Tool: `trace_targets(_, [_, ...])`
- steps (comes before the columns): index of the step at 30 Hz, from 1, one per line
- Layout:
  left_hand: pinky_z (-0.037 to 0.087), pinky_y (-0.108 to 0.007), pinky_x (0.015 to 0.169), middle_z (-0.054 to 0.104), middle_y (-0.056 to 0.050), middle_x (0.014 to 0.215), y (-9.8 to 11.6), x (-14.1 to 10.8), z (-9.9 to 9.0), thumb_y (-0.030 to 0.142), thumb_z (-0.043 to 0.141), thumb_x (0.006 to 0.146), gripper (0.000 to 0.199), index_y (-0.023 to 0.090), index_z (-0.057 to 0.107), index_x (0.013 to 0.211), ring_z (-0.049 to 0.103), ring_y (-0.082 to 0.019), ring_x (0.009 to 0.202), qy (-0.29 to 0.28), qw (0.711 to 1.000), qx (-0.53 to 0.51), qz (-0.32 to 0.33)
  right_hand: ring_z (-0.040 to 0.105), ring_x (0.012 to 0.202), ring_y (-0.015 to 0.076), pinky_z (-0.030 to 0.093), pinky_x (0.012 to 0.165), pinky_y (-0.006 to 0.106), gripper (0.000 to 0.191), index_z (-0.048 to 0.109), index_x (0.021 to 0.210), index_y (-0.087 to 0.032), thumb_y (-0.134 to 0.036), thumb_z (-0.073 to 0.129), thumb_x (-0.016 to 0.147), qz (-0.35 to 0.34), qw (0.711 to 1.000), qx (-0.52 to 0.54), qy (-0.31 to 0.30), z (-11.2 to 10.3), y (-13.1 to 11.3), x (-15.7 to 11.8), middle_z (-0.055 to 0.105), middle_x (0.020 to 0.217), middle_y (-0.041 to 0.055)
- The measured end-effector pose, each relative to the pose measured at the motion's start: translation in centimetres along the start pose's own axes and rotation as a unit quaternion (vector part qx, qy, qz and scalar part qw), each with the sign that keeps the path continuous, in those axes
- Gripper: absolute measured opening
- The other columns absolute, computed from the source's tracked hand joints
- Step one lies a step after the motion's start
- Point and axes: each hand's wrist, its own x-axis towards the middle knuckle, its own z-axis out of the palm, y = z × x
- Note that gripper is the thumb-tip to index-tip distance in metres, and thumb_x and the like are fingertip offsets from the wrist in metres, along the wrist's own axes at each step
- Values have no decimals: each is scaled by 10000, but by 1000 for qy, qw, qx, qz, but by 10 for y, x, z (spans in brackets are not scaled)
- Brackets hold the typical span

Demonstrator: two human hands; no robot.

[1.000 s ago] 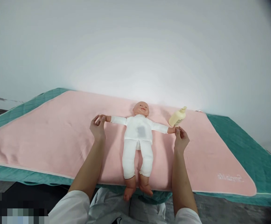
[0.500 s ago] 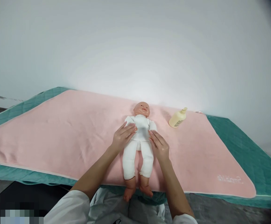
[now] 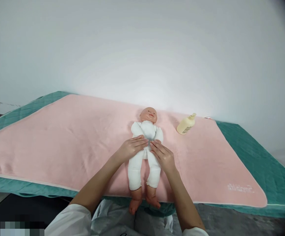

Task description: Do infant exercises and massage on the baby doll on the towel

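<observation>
A baby doll (image 3: pixel 149 130) in a white cloth body lies on its back, head away from me and feet at the near edge. My left hand (image 3: pixel 132 147) rests with outstretched fingers on the left side of its belly. From the other side, my right hand (image 3: pixel 164 155) lays its extended fingers across the lower belly. Both sets of fingertips nearly meet at the doll's middle, and neither hand is wrapped round anything. The doll's own hands are partly covered by mine.
A pale yellow pump bottle (image 3: pixel 186 124) stands right of the doll. Beneath them a pink mat (image 3: pixel 59 141) covers a green quilted pad (image 3: pixel 257 157). A white wall (image 3: pixel 142 49) rises behind. Something black (image 3: pixel 26 213) is below the near left edge.
Both my hands have slid inward and slightly down across the doll's belly, bringing their fingertips close together. The doll and the bottle stay in place.
</observation>
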Motion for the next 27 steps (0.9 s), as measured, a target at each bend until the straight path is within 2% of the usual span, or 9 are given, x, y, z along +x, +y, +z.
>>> trace_targets(8, [463, -391, 1101, 698, -25, 1225, 1, -4, 8, 186, 501, 982, 270, 219, 652, 1204, 655, -158, 1149, -27, 999, 22, -23, 685, 1116, 200, 582, 995, 319, 373, 634, 1295, -265, -199, 617, 929, 20, 1000, 6, -8, 5, -3, 0, 700, 1226, 34])
trace_targets(14, [450, -380, 1110, 707, -26, 1210, 1, -3, 9, 167, 516, 972, 254, 193, 653, 1185, 667, -150, 1125, -6, 999, 34, -7, 696, 1091, 197, 590, 974, 306, 344, 657, 1266, -232, -194, 619, 926, 6, 1000, -19, -1, 6, -6, 2, 709, 1209, 43])
trace_targets(20, [438, -374, 1121, 696, -27, 1233, 1, -4, 9, 168, 505, 978, 271, 194, 648, 1206, 642, -143, 1167, -28, 999, 35, -13, 700, 1083, 190, 585, 976, 304, 292, 687, 1216, -201, -202, 607, 935, 18, 1000, -2, -10, 4, -6, 4, 715, 1192, 49])
trace_targets(27, [457, -377, 1104, 694, -27, 1237, 0, -4, 9, 176, 491, 984, 271, 203, 653, 1199, 644, -147, 1164, -26, 999, 35, -12, 702, 1080, 193, 587, 978, 317, 297, 683, 1222, -219, -194, 603, 937, 18, 1000, 20, -6, 4, -6, 4, 709, 1192, 43])
